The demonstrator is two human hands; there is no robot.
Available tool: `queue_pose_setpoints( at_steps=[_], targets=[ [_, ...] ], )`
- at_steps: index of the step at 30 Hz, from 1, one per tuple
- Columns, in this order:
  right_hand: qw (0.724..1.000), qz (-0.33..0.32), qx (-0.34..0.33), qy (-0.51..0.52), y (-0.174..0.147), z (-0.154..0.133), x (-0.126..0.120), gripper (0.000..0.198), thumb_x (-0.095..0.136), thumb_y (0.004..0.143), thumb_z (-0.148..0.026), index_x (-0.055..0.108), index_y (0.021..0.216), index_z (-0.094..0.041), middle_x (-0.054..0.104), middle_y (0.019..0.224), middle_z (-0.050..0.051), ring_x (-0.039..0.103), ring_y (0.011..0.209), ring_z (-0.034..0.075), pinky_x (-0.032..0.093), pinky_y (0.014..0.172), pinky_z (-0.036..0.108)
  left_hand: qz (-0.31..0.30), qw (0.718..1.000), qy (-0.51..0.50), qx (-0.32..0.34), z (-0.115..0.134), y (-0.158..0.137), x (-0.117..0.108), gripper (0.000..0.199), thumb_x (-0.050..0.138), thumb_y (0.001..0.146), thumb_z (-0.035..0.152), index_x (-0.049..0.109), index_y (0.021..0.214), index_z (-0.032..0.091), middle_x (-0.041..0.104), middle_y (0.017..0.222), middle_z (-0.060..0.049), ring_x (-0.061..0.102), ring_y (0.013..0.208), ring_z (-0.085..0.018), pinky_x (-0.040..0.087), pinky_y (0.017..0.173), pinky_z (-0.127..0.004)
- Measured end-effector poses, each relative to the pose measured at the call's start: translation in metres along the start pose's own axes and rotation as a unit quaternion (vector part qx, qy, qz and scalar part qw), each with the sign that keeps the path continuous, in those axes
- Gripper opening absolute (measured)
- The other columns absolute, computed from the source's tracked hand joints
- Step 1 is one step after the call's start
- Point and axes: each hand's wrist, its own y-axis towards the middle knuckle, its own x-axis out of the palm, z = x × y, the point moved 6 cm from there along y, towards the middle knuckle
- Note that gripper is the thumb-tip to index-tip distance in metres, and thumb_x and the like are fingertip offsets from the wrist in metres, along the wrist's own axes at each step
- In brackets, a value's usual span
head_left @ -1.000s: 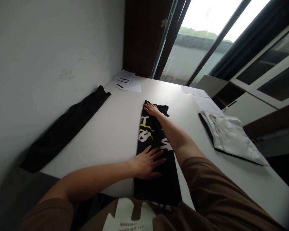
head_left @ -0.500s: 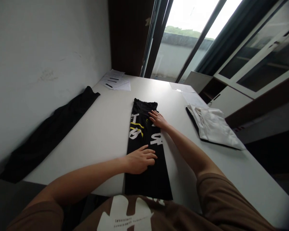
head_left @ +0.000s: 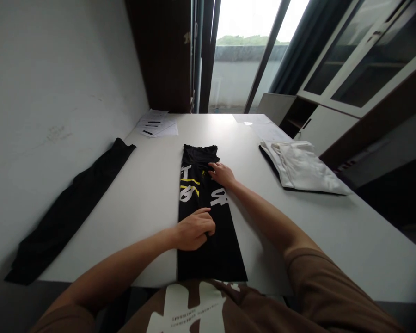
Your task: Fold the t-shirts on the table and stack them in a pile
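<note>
A long folded black garment (head_left: 208, 252) with white and yellow lettering lies lengthwise on the white table in front of me. My left hand (head_left: 196, 229) rests over its lower middle, the index finger stretched out and the other fingers loosely bent. Farther up, my right hand (head_left: 222, 175) touches the right side just below the fold near the top, its fingers bent and slightly apart. No cloth shows clearly between the fingers of either hand.
Along the left wall lies another black garment (head_left: 72, 208). A folded white garment (head_left: 301, 166) with a dark layer beneath it sits at the right. Printed papers (head_left: 157, 124) lie at the table's far left corner. Cabinets (head_left: 327, 138) stand beyond the table's right side.
The view has turned and tilted slightly. The fingers of both my hands are more bent than before, when they lay flatter on the black garment. The garment itself keeps its shape.
</note>
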Motion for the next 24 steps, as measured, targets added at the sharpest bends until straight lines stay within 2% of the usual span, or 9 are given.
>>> queue_pose_setpoints(
  at_steps=[4, 8, 12, 15, 18, 21, 24],
  targets=[
    [0.999, 0.006, 0.027, 0.020, 0.011, 0.003, 0.003, 0.058, 0.056, 0.102, -0.042, 0.043, 0.156, -0.027, 0.067, 0.124, 0.009, 0.057, 0.120, 0.029, 0.044, 0.105, 0.039, 0.001, 1.000, 0.015, 0.004, 0.003, 0.004, 0.005, 0.033, 0.044, 0.075, 0.001, 0.059, 0.095, 0.022, 0.067, 0.096, -0.001, 0.057, 0.104, -0.018, 0.031, 0.120, -0.041],
    [0.999, 0.004, 0.026, 0.026, 0.016, 0.006, 0.008, 0.057, 0.053, 0.103, -0.045, 0.045, 0.156, -0.028, 0.056, 0.145, 0.008, 0.047, 0.135, 0.030, 0.037, 0.114, 0.040, 0.008, 0.998, 0.062, -0.012, 0.004, 0.008, 0.013, 0.033, 0.044, 0.084, 0.002, 0.065, 0.096, 0.023, 0.066, 0.096, -0.003, 0.055, 0.107, -0.020, 0.038, 0.112, -0.039],
    [0.997, -0.020, 0.041, 0.062, 0.030, 0.009, 0.010, 0.054, 0.047, 0.106, -0.049, 0.045, 0.156, -0.030, 0.056, 0.147, 0.005, 0.049, 0.137, 0.027, 0.037, 0.114, 0.036, 0.013, 0.996, 0.081, -0.018, 0.008, 0.012, 0.016, 0.026, 0.051, 0.081, 0.006, 0.065, 0.094, 0.023, 0.065, 0.108, -0.004, 0.052, 0.117, -0.022, 0.029, 0.121, -0.045],
    [0.992, -0.028, 0.093, 0.081, 0.049, 0.009, 0.011, 0.060, 0.042, 0.106, -0.056, 0.038, 0.160, -0.030, 0.060, 0.144, 0.006, 0.055, 0.132, 0.029, 0.041, 0.110, 0.038, 0.008, 0.998, 0.065, -0.015, 0.010, 0.012, 0.016, 0.025, 0.050, 0.077, 0.005, 0.060, 0.091, 0.023, 0.065, 0.110, -0.003, 0.050, 0.125, -0.021, 0.019, 0.126, -0.047],
    [0.985, -0.010, 0.156, 0.072, 0.063, 0.007, 0.015, 0.067, 0.040, 0.104, -0.062, 0.033, 0.162, -0.028, 0.063, 0.139, 0.011, 0.055, 0.131, 0.033, 0.038, 0.111, 0.045, 0.018, 0.999, 0.037, -0.022, 0.009, 0.009, 0.014, 0.026, 0.044, 0.077, 0.003, 0.056, 0.089, 0.023, 0.066, 0.103, -0.002, 0.055, 0.119, -0.017, 0.018, 0.127, -0.045],
    [0.982, 0.024, 0.180, 0.045, 0.070, 0.007, 0.021, 0.059, 0.042, 0.105, -0.058, 0.047, 0.154, -0.025, 0.057, 0.145, 0.013, 0.046, 0.139, 0.033, 0.031, 0.117, 0.048, 0.034, 0.999, 0.020, -0.027, 0.008, 0.005, 0.013, 0.026, 0.041, 0.077, 0.002, 0.053, 0.089, 0.022, 0.064, 0.096, -0.002, 0.058, 0.106, -0.016, 0.023, 0.126, -0.043],
    [0.982, 0.035, 0.184, 0.038, 0.072, 0.014, 0.026, 0.049, 0.039, 0.107, -0.048, 0.059, 0.144, -0.022, 0.044, 0.157, 0.011, 0.032, 0.149, 0.030, 0.029, 0.120, 0.044, 0.018, 0.999, 0.026, -0.007, 0.013, 0.005, 0.017, 0.027, 0.043, 0.076, 0.003, 0.055, 0.091, 0.022, 0.064, 0.096, -0.002, 0.055, 0.108, -0.018, 0.028, 0.123, -0.041]
  ],
)
